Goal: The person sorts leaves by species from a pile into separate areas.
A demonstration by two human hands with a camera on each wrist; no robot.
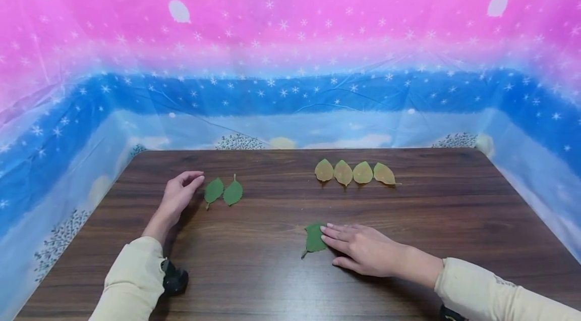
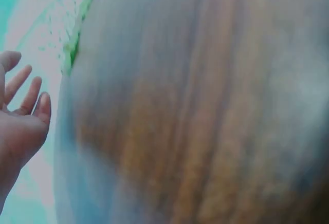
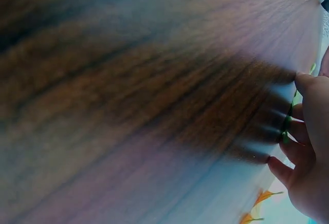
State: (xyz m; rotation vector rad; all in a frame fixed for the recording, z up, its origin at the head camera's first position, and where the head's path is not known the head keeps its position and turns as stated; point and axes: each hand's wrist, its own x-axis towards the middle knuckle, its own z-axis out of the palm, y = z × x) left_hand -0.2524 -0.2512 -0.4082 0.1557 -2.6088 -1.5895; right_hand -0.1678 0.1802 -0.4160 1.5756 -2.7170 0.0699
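In the head view my right hand point(image 1: 365, 248) lies low over the table, its extended fingertips on the right edge of a single green leaf point(image 1: 314, 238). That leaf's stem points toward the lower left. My left hand point(image 1: 178, 194) hovers at the left of two green leaves: the nearer one point(image 1: 214, 191) and its neighbour point(image 1: 233, 193). Nothing is held in the left hand; its fingers are relaxed in the left wrist view. The right wrist view shows the right hand point(image 3: 311, 142) with spread fingertips down on the table, and thin green leaf edges beyond them.
Several yellowish leaves point(image 1: 343, 173) form a row toward the back right of the brown wooden table point(image 1: 272, 270). A pink and blue patterned cloth point(image 1: 290, 89) surrounds the table's back and sides. A black wrist device point(image 1: 174, 279) sits at the left sleeve.
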